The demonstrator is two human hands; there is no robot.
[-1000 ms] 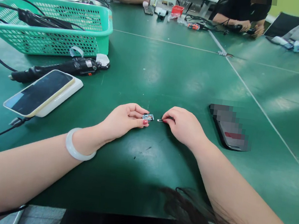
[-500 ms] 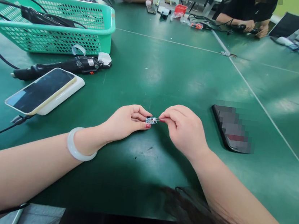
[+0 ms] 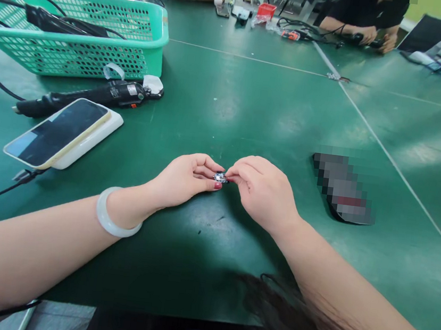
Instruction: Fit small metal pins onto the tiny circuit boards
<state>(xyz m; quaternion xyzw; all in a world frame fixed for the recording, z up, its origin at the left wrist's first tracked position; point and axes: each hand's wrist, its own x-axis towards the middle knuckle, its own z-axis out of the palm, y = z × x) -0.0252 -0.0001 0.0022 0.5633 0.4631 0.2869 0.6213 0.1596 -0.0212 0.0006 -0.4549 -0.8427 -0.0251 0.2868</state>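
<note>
A small circuit board (image 3: 219, 177) is pinched edgewise between the thumb and fingers of my left hand (image 3: 188, 180), just above the green table. From the right, my right hand (image 3: 265, 192) comes up against the board with thumb and index finger pressed together at its end. Those fingertips cover the right end of the board, and whatever thin part they grip there is hidden now. A pale bangle circles my left wrist.
On the left stand a green basket (image 3: 166, 40) with black cabled tools, a black electric screwdriver (image 3: 104, 96), and a phone (image 3: 58, 131) on a white block (image 3: 90, 141). A dark, blurred-out phone-like object (image 3: 341, 190) lies right. Two people work across the table (image 3: 199, 269).
My right hand has moved left, right up to the board. Thin metal leads that showed between the board and my right fingertips are now covered. My left hand has barely moved.
</note>
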